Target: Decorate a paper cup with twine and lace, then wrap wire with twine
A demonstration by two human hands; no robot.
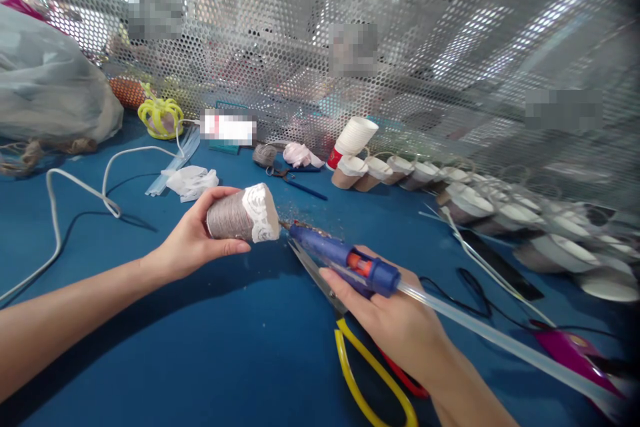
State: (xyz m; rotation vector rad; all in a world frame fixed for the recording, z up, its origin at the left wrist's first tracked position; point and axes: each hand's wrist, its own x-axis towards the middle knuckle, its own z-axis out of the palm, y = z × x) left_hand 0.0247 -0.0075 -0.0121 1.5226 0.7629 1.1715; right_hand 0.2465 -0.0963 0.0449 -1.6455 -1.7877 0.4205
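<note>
Reaching in from the left w/ left hand (193, 240), forearm stretched low over the blue table (225, 347), wrist bent up. Clasping twine-wrapped cup (243, 213) on its side, thumb under, fingers behind; lace band at the wide end, facing right. Holding it just above the table, centre-left. Gripping blue glue gun (345, 259) in right hand (395, 320), fingers curled round the body, nozzle pointing at the cup's rim, nearly touching. Trailing clear glue stick (500, 340) out the back. Partly covering yellow-handled scissors (360, 360) w/ right hand. Seeing row of wrapped cups (450, 180) further back on the right, tipped over, white insides showing; stack of white paper cups (353, 139) leaning at its left end.
</note>
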